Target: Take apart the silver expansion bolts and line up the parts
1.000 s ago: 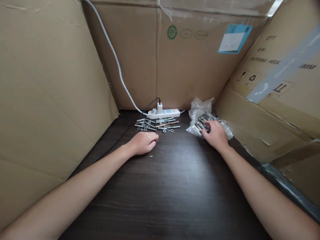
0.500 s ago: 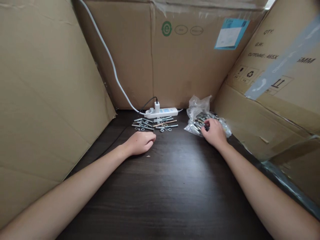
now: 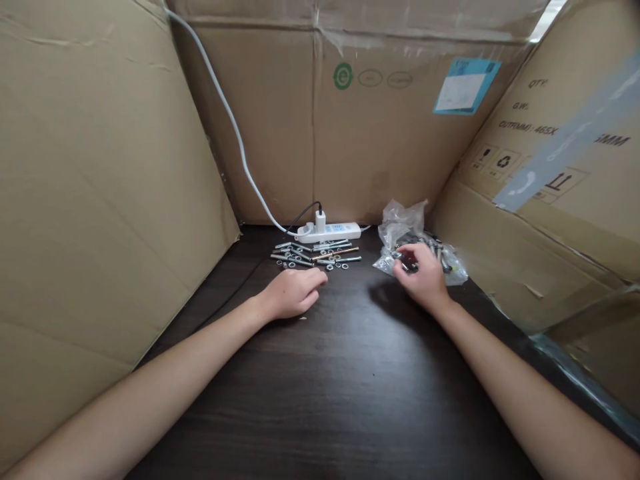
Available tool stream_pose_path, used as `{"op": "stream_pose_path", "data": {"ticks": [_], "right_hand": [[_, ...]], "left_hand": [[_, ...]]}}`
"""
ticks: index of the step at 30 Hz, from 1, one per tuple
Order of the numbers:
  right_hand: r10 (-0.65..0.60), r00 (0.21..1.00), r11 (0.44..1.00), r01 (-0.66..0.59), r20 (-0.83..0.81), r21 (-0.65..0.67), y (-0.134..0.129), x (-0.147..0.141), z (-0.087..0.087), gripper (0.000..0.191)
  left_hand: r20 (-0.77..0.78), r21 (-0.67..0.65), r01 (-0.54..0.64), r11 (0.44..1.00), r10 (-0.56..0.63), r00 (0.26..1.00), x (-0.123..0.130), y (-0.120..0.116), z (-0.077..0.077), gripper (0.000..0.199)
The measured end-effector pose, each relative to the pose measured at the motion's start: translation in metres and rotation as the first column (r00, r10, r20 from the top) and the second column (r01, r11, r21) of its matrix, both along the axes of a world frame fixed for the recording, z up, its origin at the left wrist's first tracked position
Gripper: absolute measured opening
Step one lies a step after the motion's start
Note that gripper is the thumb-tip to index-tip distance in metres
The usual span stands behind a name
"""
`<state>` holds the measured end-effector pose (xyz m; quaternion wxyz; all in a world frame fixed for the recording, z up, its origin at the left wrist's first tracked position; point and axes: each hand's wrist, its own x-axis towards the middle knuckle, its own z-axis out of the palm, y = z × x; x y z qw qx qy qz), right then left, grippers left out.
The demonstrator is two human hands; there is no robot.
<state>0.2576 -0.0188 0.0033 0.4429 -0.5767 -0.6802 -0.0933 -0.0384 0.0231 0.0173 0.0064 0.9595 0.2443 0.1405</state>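
My right hand is raised slightly at the front of an open clear plastic bag of bolts. Its thumb and index finger close on a small silvery metal piece, whose exact kind I cannot make out. Behind my fingers, loose bolts lie in the bag. My left hand rests on the dark table, with its fingers loosely bent, thumb apart from the index finger, and nothing visible between them. Just beyond it lies a spread of long bolts, with several washers and nuts among them.
A white power strip with a plugged-in charger lies behind the bolts. Its white cable runs up the back left, and a black cord crosses the table on the left. Cardboard walls enclose three sides.
My right hand has drawn back and up a little from the bag's contents, with a silvery piece at its fingertips. My left hand's fingers have loosened and stretched out. The view has shifted slightly.
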Motion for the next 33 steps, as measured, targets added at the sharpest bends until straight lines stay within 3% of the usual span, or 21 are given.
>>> {"op": "stream_pose_path", "data": {"ticks": [2, 5, 7, 24, 33], "right_hand": [[0.125, 0.991, 0.988, -0.129, -0.054, -0.079, -0.007, -0.029, 0.004, 0.019], [0.349, 0.930, 0.914, -0.365, -0.118, -0.177, -0.018, -0.069, 0.004, 0.019], [0.417, 0.891, 0.868, -0.449, -0.180, -0.211, -0.024, -0.086, 0.001, 0.019], [0.431, 0.835, 0.764, -0.540, -0.343, -0.354, -0.029, -0.091, -0.004, 0.010], [0.444, 0.851, 0.753, -0.524, -0.280, -0.398, -0.030, -0.092, -0.007, 0.004]], "left_hand": [[0.050, 0.025, 0.014, 1.000, -0.015, 0.999, 0.006, -0.007, 0.000, 0.022], [0.067, 0.108, 0.067, 0.992, -0.075, 0.995, 0.015, -0.018, -0.002, 0.025], [0.044, 0.144, 0.103, 0.984, -0.110, 0.993, 0.018, -0.022, -0.003, 0.022], [-0.053, 0.146, 0.131, 0.981, -0.124, 0.991, 0.019, -0.018, -0.005, 0.017], [-0.051, 0.125, 0.087, 0.988, -0.081, 0.995, 0.019, -0.017, -0.005, 0.015]]}}
